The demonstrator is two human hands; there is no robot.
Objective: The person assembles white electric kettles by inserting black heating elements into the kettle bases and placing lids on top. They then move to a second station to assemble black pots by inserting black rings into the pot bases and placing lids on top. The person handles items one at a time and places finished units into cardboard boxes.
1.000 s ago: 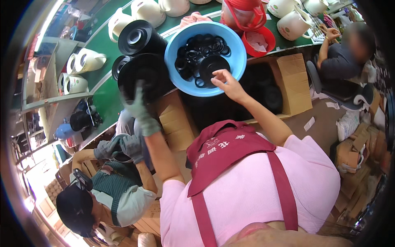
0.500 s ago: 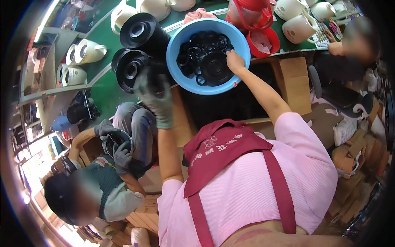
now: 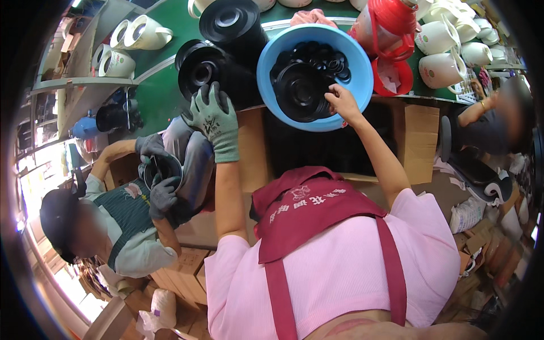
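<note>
My left hand, in a grey-green glove with dark fingers, has its fingers spread. It is at the near side of a stack of black round plastic discs on the green bench, and the gloved fingertips overlap the stack's lower edge. My bare right hand is over the near right part of a light-blue basin. Its fingers are pinched together beside the rim of a black disc; what they hold, if anything, cannot be made out. Small black rings lie behind that disc in the basin.
Another black disc stack stands behind. A red thermos-like jug and red bowl stand right of the basin. Cream jugs crowd the far right. A seated person works close on my left, another at right. A cardboard box is below.
The whole view has shifted, with the bench now further right. My left hand, blurred and dark before, now shows spread fingers. The disc in the basin sits further left inside it.
</note>
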